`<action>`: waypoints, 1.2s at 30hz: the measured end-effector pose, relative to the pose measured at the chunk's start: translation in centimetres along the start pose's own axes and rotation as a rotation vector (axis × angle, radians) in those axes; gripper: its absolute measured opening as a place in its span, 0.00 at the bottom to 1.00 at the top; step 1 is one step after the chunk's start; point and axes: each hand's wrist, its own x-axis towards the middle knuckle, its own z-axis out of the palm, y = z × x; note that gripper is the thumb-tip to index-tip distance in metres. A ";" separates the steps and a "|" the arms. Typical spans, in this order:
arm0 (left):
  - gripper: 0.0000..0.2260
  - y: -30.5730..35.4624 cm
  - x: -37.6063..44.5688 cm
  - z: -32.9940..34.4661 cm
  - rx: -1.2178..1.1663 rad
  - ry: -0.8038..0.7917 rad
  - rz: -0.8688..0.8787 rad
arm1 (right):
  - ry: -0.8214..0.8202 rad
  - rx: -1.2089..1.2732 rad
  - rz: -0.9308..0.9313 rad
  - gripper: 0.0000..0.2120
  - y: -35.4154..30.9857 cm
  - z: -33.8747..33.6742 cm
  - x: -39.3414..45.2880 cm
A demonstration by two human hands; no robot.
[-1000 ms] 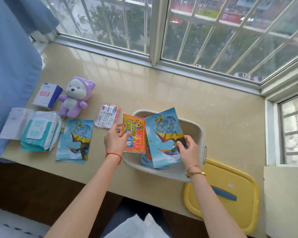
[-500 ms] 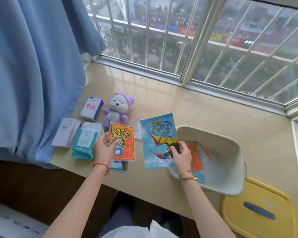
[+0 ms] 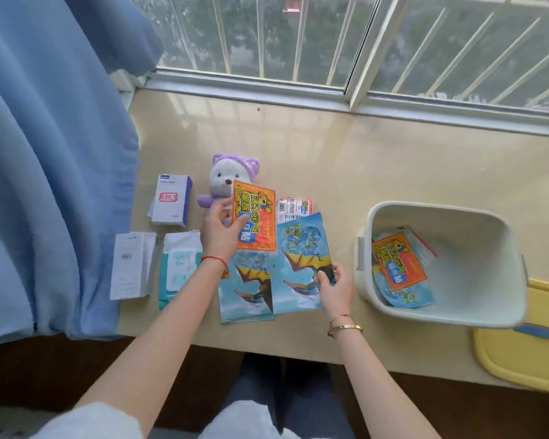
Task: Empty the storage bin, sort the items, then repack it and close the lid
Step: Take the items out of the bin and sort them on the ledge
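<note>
Emptying step: left hand [image 3: 219, 236] pinches orange packet [image 3: 255, 221], right hand [image 3: 336, 288] pinches blue dragon packet [image 3: 301, 264]; next, lay each on the desk [image 3: 377, 160] by kind, bin [image 3: 476, 264] not yet empty.

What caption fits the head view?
Left hand holds an orange packet, right hand a blue packet, beside the part-emptied bin.

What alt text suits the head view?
Left hand holds an orange packet, right hand a blue packet, over sorted items on a sill. The bin, right, holds more packets.
</note>
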 end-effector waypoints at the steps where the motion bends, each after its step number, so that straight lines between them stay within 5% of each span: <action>1: 0.16 -0.5 1.3 1.2 -0.015 -0.030 -0.010 | 0.009 -0.005 -0.001 0.07 0.5 0.1 0.3; 6: 0.18 -4.9 6.5 8.0 0.036 -0.201 -0.064 | 0.059 -0.049 0.058 0.04 3.8 -0.1 1.9; 16: 0.20 -10.2 8.2 11.9 0.159 -0.238 -0.153 | 0.112 -0.004 0.150 0.05 7.4 -1.0 2.4; 27: 0.14 -8.8 3.9 5.0 0.551 -0.206 0.242 | 0.147 -0.010 0.090 0.07 5.3 -2.1 -0.8; 36: 0.12 -10.9 -2.7 -4.6 0.704 -0.081 0.311 | -0.076 -0.040 -0.018 0.06 3.7 4.5 -2.4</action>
